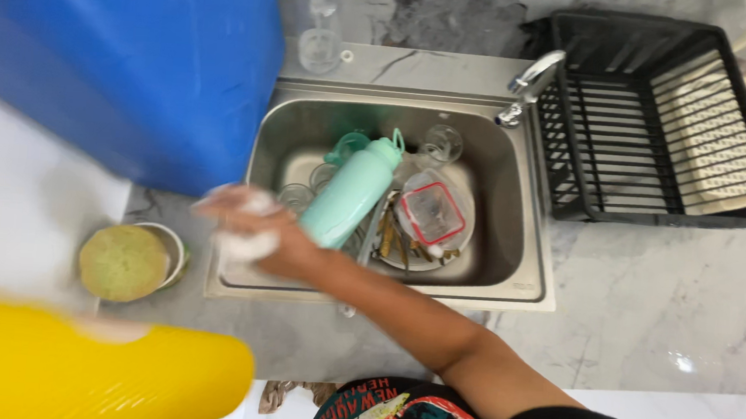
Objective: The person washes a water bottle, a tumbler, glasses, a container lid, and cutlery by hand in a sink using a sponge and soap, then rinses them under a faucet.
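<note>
While the mint-green bottle (349, 195) leans in the steel sink (526, 273), slick and best gripped mid-body, a soapy sponge is clutched in the right hand (249, 227); the left hand is unseen

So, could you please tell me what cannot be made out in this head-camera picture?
- Right hand: motion-blurred and covered in white foam; whether it grips anything cannot be told.
- Left hand: only a blurred patch behind the yellow container; its grip is hidden.
- Dishes under the mint bottle in the sink: overlapped, too small to sort.
- Blue container: blurred, cut off by the top and left edges.
</note>
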